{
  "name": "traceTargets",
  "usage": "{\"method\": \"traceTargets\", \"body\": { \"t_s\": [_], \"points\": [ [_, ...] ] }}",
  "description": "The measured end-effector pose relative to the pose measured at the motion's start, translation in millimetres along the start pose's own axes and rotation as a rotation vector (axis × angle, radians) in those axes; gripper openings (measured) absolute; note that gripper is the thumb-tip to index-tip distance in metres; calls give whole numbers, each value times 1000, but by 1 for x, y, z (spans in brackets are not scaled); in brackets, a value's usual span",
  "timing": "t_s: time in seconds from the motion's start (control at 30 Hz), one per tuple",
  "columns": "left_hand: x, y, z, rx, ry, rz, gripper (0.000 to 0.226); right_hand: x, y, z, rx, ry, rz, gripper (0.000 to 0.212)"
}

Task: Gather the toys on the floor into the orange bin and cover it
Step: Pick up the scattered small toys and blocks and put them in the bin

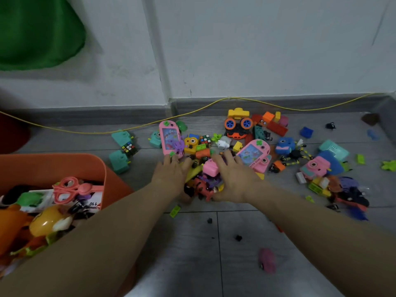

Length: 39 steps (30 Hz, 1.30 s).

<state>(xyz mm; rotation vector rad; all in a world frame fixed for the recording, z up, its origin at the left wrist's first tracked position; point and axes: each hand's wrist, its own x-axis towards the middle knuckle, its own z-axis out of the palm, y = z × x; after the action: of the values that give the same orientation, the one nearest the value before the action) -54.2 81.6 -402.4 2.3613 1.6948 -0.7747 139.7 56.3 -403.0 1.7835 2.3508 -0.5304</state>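
- The orange bin [70,166] sits at the lower left of the frame, uncovered, its rounded corner pointing toward the centre; it already holds toys, among them pink toy scissors [68,189] and a yellow egg-shaped toy [46,222].
- Its near and left edges run out of the frame, so its long axis cannot be told.
- The toy pile [205,181] being gathered lies at the centre, just right of the bin with a strip of bare floor [192,254] between them.
- The left hand [171,174] rests palm down on the pile's left side, fingers spread and slightly curled, gripping nothing that can be seen.
- The right hand [233,179] lies on the pile's right side, fingers apart over a small pink toy [210,168]; whether it clamps anything underneath cannot be told.
- One pink handheld game [170,137] lies above the left fingertips, its long axis nearly upright in the frame; a second pink handheld game [254,153] slants beside the right hand.
- More toys spread to the centre right, reaching toward the skirting board [107,116], along which a yellow cable [192,110] sags.
- Open floor fills the lower centre, with a lone pink toy [266,260] and a few black bits.
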Motion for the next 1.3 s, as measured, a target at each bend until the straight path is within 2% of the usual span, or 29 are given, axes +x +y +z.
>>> {"method": "traceTargets", "body": {
  "t_s": [0.13,0.27,0.33,0.47,0.57,0.63,0.73,0.83,0.93,1.1,1.2,1.3],
  "points": [
    [-10,4,2,-169,-78,4,109,-12,3,6,-107,80,-17,96],
    [-13,4,-4,-153,-101,27,112,-19,4,9,-98,51,-52,122],
    [-12,6,-13,-169,-106,25,114,-22,1,7,-97,61,-85,125],
    [-4,9,-27,-322,-180,-9,118,-25,-5,7,-120,26,-92,117],
    [-6,12,-19,-277,-242,-5,126,-24,-9,7,-119,0,-45,107],
    [-12,15,-10,-169,-216,22,122,-23,-10,7,-118,18,-23,94],
    [-13,16,5,-62,-75,60,106,-22,-8,8,-101,46,4,79],
    [-13,17,9,-38,-34,81,90,-23,-7,7,-76,42,8,78],
    [-18,21,3,-18,-31,114,84,-25,-5,7,-16,49,23,75],
    [-22,27,-3,-159,-80,98,85,-30,-1,4,152,56,115,79],
    [-23,24,-7,-214,-113,113,80,-33,1,0,157,40,137,82],
    [-26,21,-4,-161,-167,143,96,-34,-3,1,83,-56,83,97]
  ]
}}
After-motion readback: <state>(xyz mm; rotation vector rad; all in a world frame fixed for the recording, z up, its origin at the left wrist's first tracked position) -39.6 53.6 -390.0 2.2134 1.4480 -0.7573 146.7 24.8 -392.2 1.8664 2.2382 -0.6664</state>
